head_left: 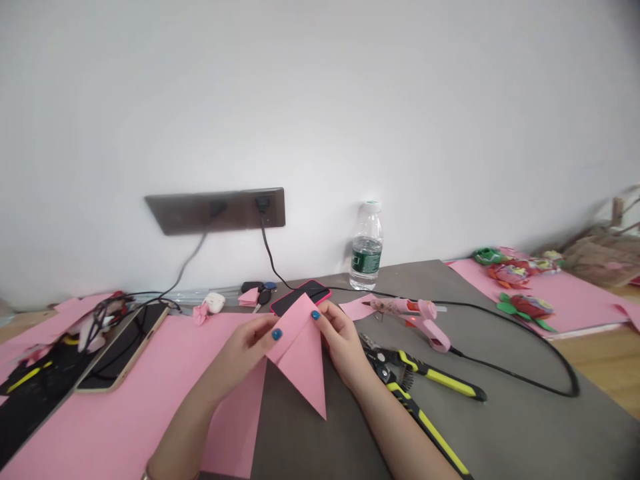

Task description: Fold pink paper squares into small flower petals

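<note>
A folded piece of pink paper (303, 357) is held up over the grey table (300, 440), with one sharp corner pointing down toward me. My left hand (249, 350) pinches its left edge, the blue-nailed thumb on top and the fingers behind. On the upper right edge my right hand (339, 337) grips the same paper, thumb in front and the other fingertips partly hidden. Large pink sheets (150, 373) lie under and beside my left forearm. Just behind the folded paper is a phone in a pink-red case (313, 289).
Right of my hands lie yellow-black pliers (430, 380) and a pink glue gun (407, 308) with a looping black cable. A water bottle (367, 247) stands by the wall. Paper flowers (533, 305) rest far right. Another phone (125, 350) and a white case (215, 303) are left.
</note>
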A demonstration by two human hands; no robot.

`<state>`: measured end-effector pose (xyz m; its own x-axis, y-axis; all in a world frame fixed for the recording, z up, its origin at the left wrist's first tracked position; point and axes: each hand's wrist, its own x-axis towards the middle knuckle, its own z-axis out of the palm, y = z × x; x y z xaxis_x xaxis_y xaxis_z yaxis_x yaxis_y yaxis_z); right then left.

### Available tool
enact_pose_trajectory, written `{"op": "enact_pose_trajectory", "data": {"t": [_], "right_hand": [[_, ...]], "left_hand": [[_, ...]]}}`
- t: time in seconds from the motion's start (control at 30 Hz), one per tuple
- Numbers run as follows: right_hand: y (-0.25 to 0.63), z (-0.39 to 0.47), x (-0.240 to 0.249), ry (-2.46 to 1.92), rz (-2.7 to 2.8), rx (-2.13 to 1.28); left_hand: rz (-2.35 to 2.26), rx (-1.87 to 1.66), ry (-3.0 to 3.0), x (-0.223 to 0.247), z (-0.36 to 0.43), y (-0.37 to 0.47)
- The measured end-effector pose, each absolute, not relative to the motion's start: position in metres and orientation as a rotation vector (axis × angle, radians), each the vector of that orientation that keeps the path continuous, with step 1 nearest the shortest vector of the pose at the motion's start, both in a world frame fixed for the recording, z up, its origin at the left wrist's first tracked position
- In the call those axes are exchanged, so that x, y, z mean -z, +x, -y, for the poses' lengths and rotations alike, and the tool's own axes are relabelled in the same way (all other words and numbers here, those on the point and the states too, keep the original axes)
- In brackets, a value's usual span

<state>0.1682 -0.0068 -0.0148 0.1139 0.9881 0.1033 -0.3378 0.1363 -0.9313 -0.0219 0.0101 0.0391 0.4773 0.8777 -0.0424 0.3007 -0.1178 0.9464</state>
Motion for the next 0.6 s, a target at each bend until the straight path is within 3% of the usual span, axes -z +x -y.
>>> {"op": "enact_pose_trajectory", "data": {"t": [0.27,0.6], "right_hand": [[0.165,0.018,0.000,-0.944,1.422,-1.347],[0.168,0.020,-0.001,-0.883,1.340,-1.476]], "left_hand": [[-0.978,-0.579,1.694,-0.039,-0.007,-0.018],[-1.079,-0.803,1.558,-0.032,-0.006,-0.013]]}}
